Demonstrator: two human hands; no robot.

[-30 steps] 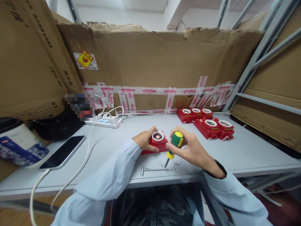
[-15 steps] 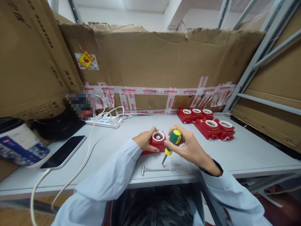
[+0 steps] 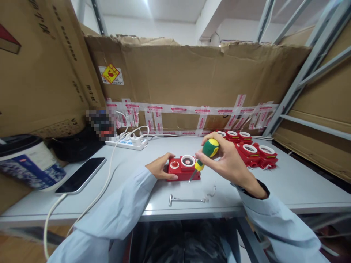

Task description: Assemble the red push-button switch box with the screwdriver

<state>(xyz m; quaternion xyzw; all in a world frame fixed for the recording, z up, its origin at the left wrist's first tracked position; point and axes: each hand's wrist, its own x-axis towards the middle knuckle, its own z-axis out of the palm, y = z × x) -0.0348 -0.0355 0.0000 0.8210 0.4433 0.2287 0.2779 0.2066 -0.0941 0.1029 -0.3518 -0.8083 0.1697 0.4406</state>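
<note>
On the table in front of me lies a red alarm box (image 3: 181, 175) with a white-ringed round window and a small red knob. My left hand (image 3: 161, 168) grips its left end, thumb at the front and fingers behind. Closed around a green and yellow screwdriver (image 3: 210, 148), my right hand (image 3: 229, 160) is just right of the box. The screwdriver slants down to the left, its tip in front of the box's front side; whether it touches cannot be made out. Nearer the edge lies a small metal hammer (image 3: 188, 199), with a thin chain (image 3: 213, 190) by its right end.
Several similar red boxes (image 3: 251, 157) stand at the back right, partly behind my right hand. Leftward are a power strip (image 3: 127, 144) with cables, a phone (image 3: 82, 176) and a large paper cup (image 3: 30, 164). Cardboard (image 3: 192, 76) walls the back.
The screwdriver tip has risen from near the tabletop to the box's front side. My left hand has slid to the box's left end, uncovering the knob. The view has shifted slightly.
</note>
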